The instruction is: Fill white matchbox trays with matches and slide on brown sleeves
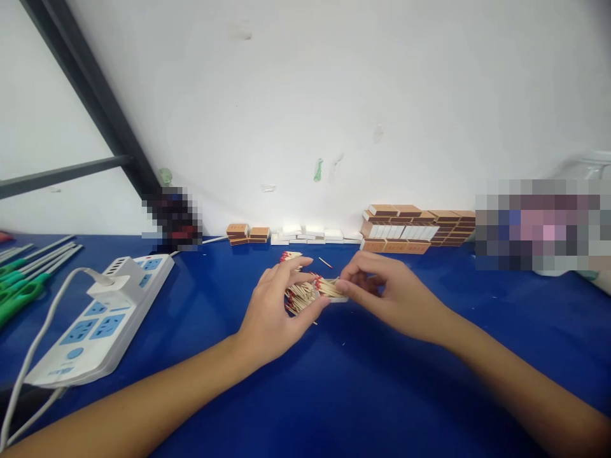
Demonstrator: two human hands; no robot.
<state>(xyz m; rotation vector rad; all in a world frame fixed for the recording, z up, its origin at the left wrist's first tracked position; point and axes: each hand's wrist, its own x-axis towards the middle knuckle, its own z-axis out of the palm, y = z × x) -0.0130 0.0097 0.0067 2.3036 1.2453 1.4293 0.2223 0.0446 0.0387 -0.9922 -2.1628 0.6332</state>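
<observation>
Matches (327, 288) crowd a small tray (340, 299) toward the back edge of the desk (334, 394); left fingers (306, 317) arch wide, right fingers (356, 294) narrow, grip unclear; a nudge could spill them.

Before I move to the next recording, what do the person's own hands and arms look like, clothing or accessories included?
The left hand and right hand are ungloved. Neither shows a ring, watch or bracelet, and no sleeve shows.

Red-tipped pale matches (300, 298), white tray (340, 299), blue table (286, 401)
</observation>
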